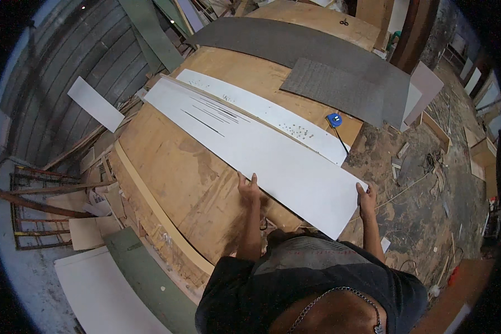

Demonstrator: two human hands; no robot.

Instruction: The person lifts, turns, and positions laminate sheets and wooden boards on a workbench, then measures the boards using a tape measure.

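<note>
A long white laminate sheet lies diagonally on a wooden workbench. My left hand grips its near long edge, fingers over the sheet. My right hand holds the sheet's near right corner past the bench end. A second white strip, speckled with small marks, lies just beyond it.
A blue tape measure sits near the bench's far right edge. Grey sheets lie at the back on the bench. Loose boards, a green panel and white panels lean at the left. Debris and offcuts litter the floor at right.
</note>
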